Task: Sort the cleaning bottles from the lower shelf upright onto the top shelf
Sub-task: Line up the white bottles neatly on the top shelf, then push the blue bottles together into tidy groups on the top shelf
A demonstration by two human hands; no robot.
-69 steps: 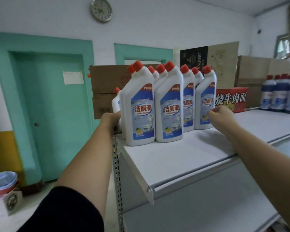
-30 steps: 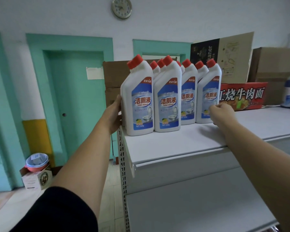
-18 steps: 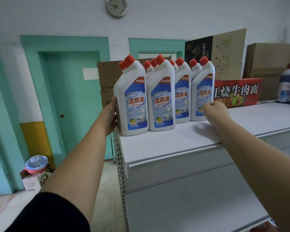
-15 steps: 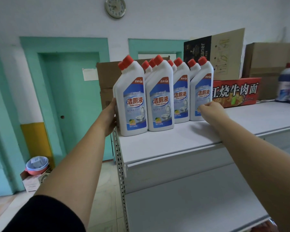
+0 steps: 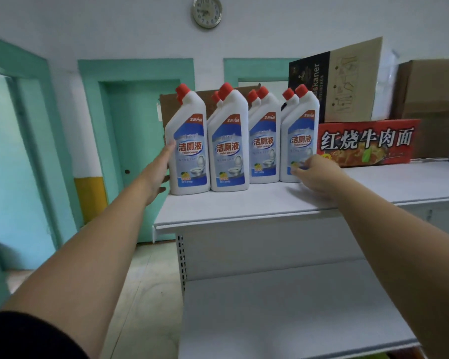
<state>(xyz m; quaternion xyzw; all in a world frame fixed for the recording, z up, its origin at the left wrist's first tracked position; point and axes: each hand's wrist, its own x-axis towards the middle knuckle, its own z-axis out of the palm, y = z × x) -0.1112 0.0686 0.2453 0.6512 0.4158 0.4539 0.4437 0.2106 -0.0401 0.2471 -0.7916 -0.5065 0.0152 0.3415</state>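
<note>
white cleaning bottles with red caps are seen standing upright on the top shelf, at its left end. four are lined up in a near row, labels facing out, and more red caps are seen directly behind them. every cap is on. the plastic is opaque, so what is inside cannot be told. the lower shelf is seen below and nearer.

the left hand is held flat against the left side of the leftmost bottle, fingers straight and pointing up, thumb low near the base. nothing is gripped by it. the arm is stretched out long from a dark sleeve.

the right hand is laid low on the shelf top at the rightmost bottle. its fingers are reached out to the left, released rather than wrapped, with the tips touching the bottle's lower front. the fingertips are blurred.

just right of the bottles a red noodle box is set along the far edge. a black and brown carton is propped behind it, and brown boxes are stacked further right. another brown box is partly hidden behind the bottles. a green door and a wall clock are seen beyond.
</note>
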